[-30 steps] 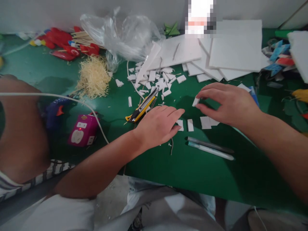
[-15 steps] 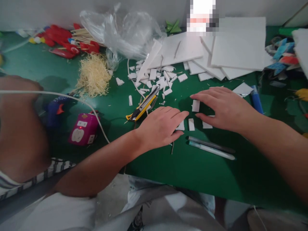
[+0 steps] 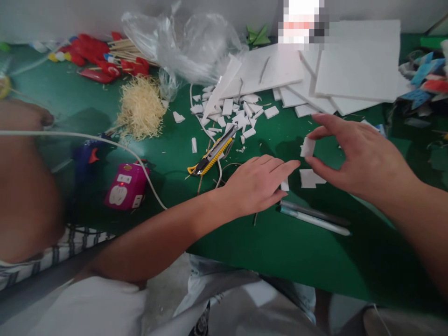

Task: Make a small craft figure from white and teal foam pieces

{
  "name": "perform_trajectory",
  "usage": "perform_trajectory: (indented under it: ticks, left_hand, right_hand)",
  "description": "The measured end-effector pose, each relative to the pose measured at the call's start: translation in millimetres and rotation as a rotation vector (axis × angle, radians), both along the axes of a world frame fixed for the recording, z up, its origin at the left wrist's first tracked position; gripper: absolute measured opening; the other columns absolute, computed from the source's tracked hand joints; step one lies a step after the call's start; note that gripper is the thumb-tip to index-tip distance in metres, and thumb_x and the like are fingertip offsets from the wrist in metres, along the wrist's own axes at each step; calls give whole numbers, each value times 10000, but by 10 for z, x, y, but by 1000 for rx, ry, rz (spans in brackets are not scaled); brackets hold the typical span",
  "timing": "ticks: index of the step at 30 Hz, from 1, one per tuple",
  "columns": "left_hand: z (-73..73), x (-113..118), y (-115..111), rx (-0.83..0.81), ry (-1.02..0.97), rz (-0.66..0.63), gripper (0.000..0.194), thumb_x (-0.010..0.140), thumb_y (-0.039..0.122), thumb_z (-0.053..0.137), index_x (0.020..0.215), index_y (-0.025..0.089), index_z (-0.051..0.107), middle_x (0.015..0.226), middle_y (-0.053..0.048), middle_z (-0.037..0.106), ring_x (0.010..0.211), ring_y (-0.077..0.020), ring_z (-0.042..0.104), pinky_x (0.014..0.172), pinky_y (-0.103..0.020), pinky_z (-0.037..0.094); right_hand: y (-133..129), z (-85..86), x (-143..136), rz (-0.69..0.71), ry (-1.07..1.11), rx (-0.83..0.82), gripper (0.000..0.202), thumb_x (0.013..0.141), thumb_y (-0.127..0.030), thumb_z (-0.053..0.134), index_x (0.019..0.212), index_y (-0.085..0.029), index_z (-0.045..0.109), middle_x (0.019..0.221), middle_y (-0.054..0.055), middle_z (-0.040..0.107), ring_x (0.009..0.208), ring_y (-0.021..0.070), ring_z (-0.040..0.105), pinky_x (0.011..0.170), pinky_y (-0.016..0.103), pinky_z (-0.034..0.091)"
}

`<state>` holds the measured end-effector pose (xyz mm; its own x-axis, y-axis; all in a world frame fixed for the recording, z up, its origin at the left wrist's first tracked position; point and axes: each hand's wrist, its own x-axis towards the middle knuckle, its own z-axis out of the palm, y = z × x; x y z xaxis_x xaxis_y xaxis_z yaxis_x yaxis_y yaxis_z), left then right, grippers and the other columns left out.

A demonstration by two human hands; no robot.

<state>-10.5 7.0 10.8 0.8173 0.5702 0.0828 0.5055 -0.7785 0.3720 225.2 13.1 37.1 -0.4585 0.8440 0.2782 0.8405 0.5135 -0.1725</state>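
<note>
Between the thumb and fingers of my right hand (image 3: 353, 151) is a small white foam piece (image 3: 308, 147), pinched at its edges just above the table. Below it, other small white foam pieces (image 3: 310, 178) lie flat on the green surface. My left hand (image 3: 259, 182) rests low over the table, fingers stretched forward and thumb apart. Its fingertips are beside another white piece (image 3: 285, 185), partly hidden by the hand. Two pens (image 3: 315, 219) lie just in front of the hands. A yellow utility knife (image 3: 213, 151) lies beyond my left wrist.
White foam scraps (image 3: 241, 112) and stacked foam sheets (image 3: 360, 60) lie at the back, near a clear plastic bag (image 3: 196, 46). Left are a shredded straw-like bundle (image 3: 142, 107), red items on sticks (image 3: 89, 49), a purple power adapter (image 3: 128, 186), a white cable (image 3: 70, 134) and another person's arm (image 3: 28, 182).
My right hand has closed on a small foam piece and lifted it slightly, moving right. My left hand has shifted right, over the smaller piece. The view has also shifted a little.
</note>
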Motion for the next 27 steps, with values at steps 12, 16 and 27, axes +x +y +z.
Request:
perform_trajectory:
  ticks: [12, 16, 27]
  left_hand:
    - [-36, -39, 14, 15, -32, 76, 411, 962, 231, 591, 1358, 121, 567, 1249, -136, 706, 1159, -271, 645, 989, -410, 535]
    - [-25, -36, 16, 6, -27, 86, 428, 956, 220, 595, 1370, 119, 559, 1254, -135, 703, 1183, -270, 636, 1003, -408, 530]
    - [-52, -39, 14, 39, -45, 82, 383, 952, 219, 607, 1320, 115, 589, 1233, -138, 709, 1152, -273, 648, 977, -405, 539]
  right_hand:
    - [-239, -163, -40, 265, -28, -21, 533, 942, -255, 546, 1468, -200, 481, 1152, 78, 781, 999, 255, 749, 1038, 498, 534]
    - [-264, -173, -68, 257, -3, -44, 599, 927, -265, 573, 1505, -178, 444, 1222, 104, 765, 1044, 266, 741, 1037, 506, 541]
    - [-266, -215, -76, 259, -23, -60, 597, 936, -264, 580, 1508, -166, 443, 1212, 127, 762, 1040, 261, 744, 1077, 545, 516]
